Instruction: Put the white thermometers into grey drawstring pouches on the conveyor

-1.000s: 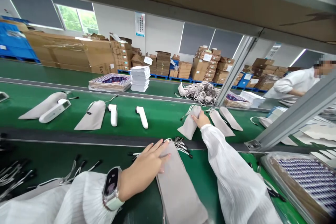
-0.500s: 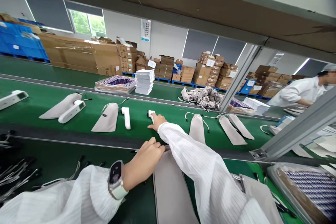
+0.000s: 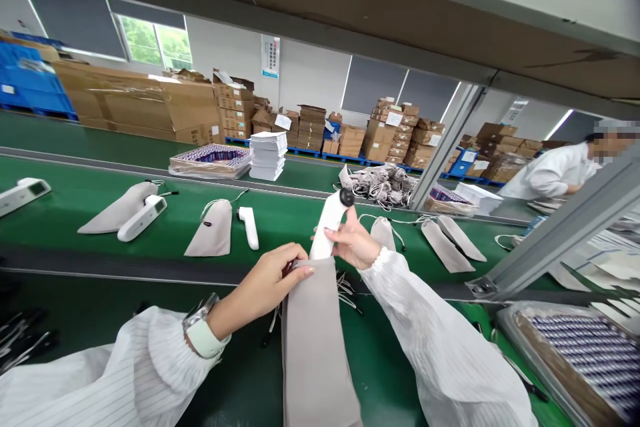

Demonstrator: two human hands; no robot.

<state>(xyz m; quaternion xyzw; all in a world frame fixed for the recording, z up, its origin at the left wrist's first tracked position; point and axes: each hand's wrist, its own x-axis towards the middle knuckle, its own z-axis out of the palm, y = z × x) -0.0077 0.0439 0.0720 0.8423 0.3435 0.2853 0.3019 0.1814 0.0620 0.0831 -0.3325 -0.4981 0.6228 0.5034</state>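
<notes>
My left hand [image 3: 277, 280] is closed on the top edge of a grey drawstring pouch [image 3: 317, 347] that hangs down toward me. A white handheld thermometer with a black round tip [image 3: 329, 223] is in my right hand [image 3: 354, 240], its fingers wrapped round the upper body. The thermometer's lower end is at the pouch's mouth; how far in it sits is hidden. On the green belt to the left lie another white thermometer [image 3: 249, 227] and a flat grey pouch [image 3: 213, 230].
Farther left are a thermometer [image 3: 143, 219] and a pouch [image 3: 117, 209]. More pouches [image 3: 445, 247] lie right of my hand, near a slanted metal post [image 3: 450, 147]. Behind stand a paper stack [image 3: 267, 155] and a pouch heap [image 3: 383, 183]. A tray of batteries [image 3: 585, 353] sits front right. A co-worker [image 3: 555, 170] is far right.
My right hand has lifted the thermometer from the belt and brought it back to the pouch's mouth. My left hand has kept the pouch, its top edge now raised.
</notes>
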